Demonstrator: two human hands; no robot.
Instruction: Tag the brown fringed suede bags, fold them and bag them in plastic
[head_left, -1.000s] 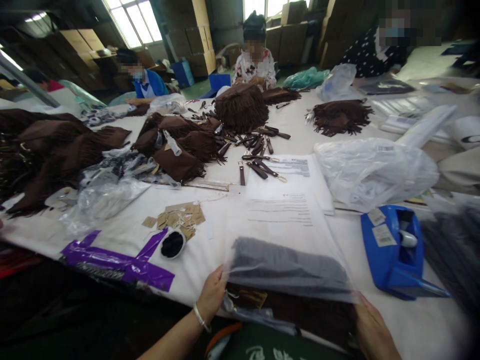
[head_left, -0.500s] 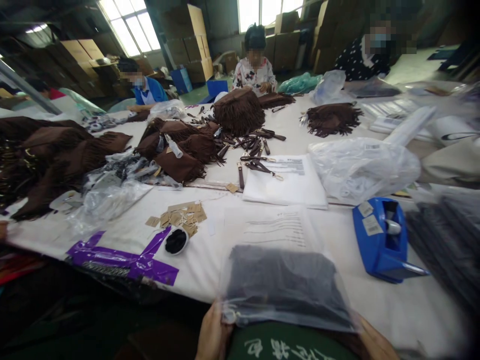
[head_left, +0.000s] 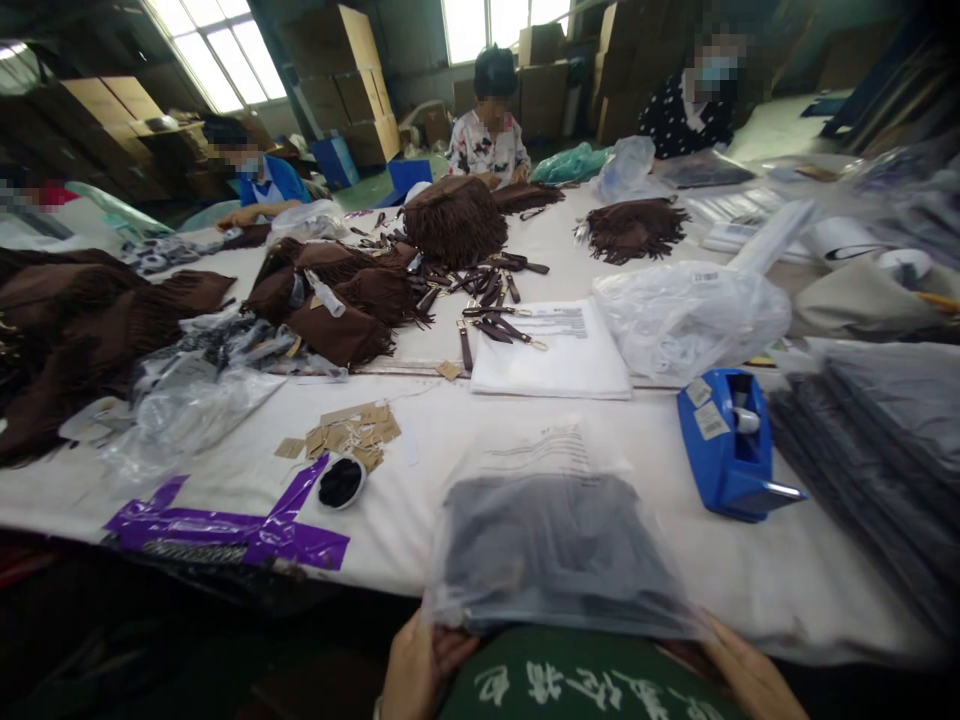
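Lower centre of the frame: the left hand (head_left: pixel 420 665) and right hand (head_left: pixel 742 670) each grip a near corner of the plastic bag (head_left: pixel 555 540) — fingers pinched on its edge. The dark item is already fully inside; the bag mouth — not visibly sealed — lies left of the blue tape dispenser (head_left: pixel 727 445).

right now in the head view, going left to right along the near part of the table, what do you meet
purple tape strips → black round tin → left hand → clear bag with a dark item inside → blue tape dispenser → stack of bagged dark items
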